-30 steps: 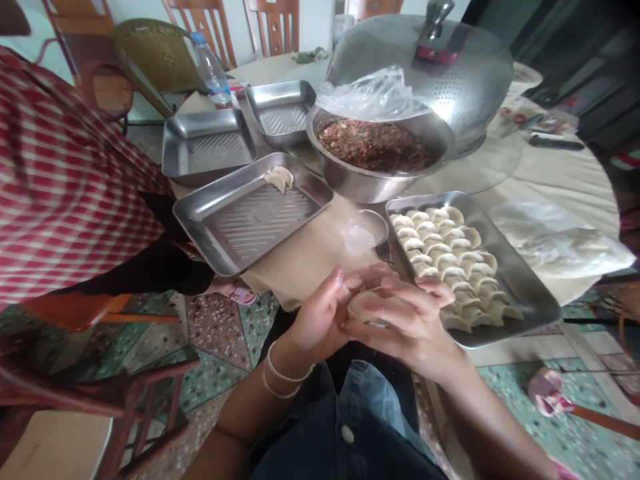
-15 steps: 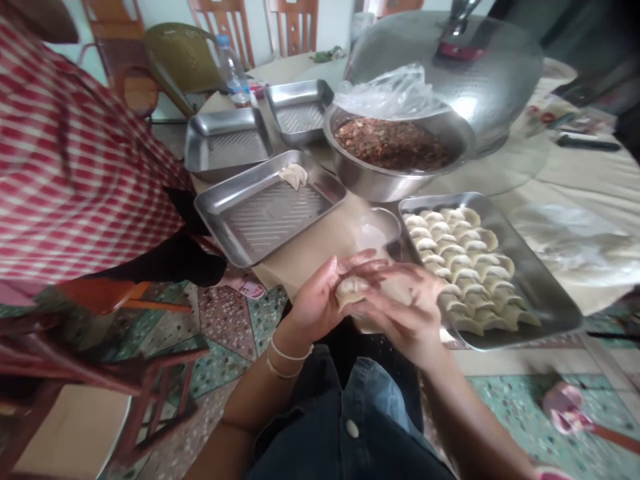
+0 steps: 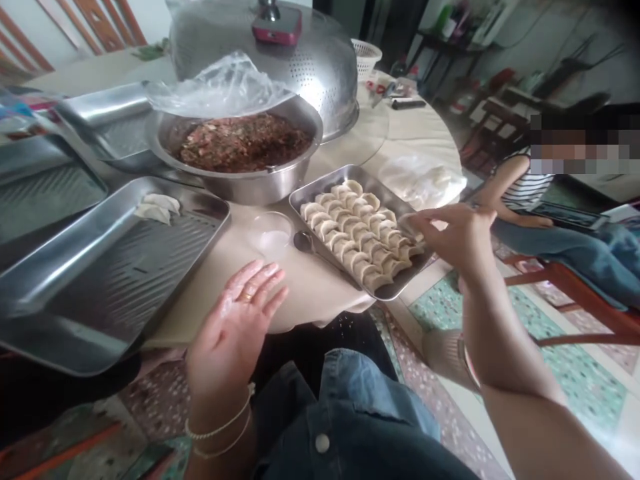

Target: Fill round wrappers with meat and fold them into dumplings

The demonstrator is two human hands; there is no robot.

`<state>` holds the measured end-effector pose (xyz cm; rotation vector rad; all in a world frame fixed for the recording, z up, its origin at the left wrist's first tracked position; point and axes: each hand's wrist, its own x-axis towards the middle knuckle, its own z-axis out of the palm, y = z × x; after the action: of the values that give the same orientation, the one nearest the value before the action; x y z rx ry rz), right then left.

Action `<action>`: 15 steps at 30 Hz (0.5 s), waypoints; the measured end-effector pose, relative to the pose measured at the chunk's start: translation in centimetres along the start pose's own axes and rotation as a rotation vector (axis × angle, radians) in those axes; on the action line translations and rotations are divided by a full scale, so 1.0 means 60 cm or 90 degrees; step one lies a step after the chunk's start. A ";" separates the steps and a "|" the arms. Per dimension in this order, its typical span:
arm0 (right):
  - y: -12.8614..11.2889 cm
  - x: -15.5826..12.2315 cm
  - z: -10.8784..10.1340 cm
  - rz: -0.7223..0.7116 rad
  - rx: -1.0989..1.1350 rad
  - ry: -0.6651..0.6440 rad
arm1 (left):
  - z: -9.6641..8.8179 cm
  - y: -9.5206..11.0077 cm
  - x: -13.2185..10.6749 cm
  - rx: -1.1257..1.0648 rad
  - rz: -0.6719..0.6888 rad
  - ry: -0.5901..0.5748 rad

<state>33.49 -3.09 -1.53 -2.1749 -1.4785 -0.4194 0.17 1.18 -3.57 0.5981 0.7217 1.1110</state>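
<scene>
My left hand (image 3: 235, 320) is held palm up over the table's front edge, fingers stretched out and nothing in it. A ring and a bracelet show on it. Over the right side of a metal tray (image 3: 345, 279), my right hand (image 3: 457, 233) pinches a pale dumpling (image 3: 411, 225), partly hidden by the fingers. Rows of folded dumplings (image 3: 350, 223) fill much of this tray. Left of it are a small clear bowl (image 3: 274, 233) and a spoon (image 3: 306, 244). A wide steel bowl (image 3: 245, 187) behind holds minced filling (image 3: 240, 143).
At the left, a larger tray (image 3: 110, 313) holds a few dumplings (image 3: 159, 208), with more trays behind. A plastic bag (image 3: 220, 87) and a big perforated metal lid (image 3: 320, 73) stand by the filling. Another bag (image 3: 425, 180) lies right. A person in stripes (image 3: 527, 180) sits at the right.
My hands have parted: the right one carried the dumpling to the right, over the filled tray, while the left stays open in front. The view has swung right, bringing a seated person into sight.
</scene>
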 end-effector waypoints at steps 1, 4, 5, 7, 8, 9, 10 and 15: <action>0.014 0.009 0.006 0.011 -0.029 -0.028 | -0.001 0.001 -0.001 0.007 0.016 0.016; 0.030 0.021 0.023 -0.002 -0.090 -0.106 | -0.003 0.000 -0.001 0.015 0.047 0.048; 0.030 0.023 0.027 -0.010 -0.105 -0.125 | -0.004 -0.002 0.000 0.014 0.055 0.050; 0.026 0.024 0.033 -0.025 -0.128 -0.157 | -0.004 -0.004 0.003 0.013 0.064 0.051; 0.025 0.025 0.035 -0.031 -0.137 -0.169 | -0.004 -0.004 0.004 0.013 0.067 0.052; 0.025 0.027 0.037 -0.037 -0.144 -0.180 | -0.005 -0.004 0.005 0.012 0.068 0.051; 0.025 0.028 0.037 -0.042 -0.148 -0.188 | -0.005 -0.003 0.007 0.011 0.066 0.051; 0.030 0.031 0.028 -0.080 -0.133 -0.203 | -0.010 0.004 0.010 0.000 0.071 0.072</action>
<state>35.84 -1.25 -2.37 -2.4072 -1.8196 -0.2894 -0.29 1.89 -3.88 0.5847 0.7923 1.2564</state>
